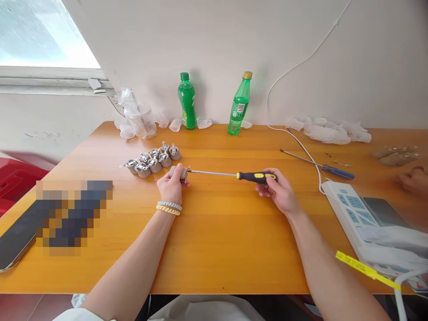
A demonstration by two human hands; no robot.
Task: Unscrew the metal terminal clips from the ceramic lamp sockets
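Observation:
My left hand grips a small grey-brown cylindrical part on its side, thumb pressed on top. My right hand is closed round the black-and-yellow handle of a screwdriver. The shaft lies almost level, and its tip meets the right end of the held part, where a thin metal piece sticks out. Whether the tip sits in a screw is too small to tell. Just behind my left hand stands a cluster of several similar cylinders with slotted metal strips on top.
Two green bottles stand by the wall, near white foam netting. At right lie a blue-handled screwdriver, a white power strip with cables and a dark phone. Another person's hand shows at the right edge. A black phone lies left.

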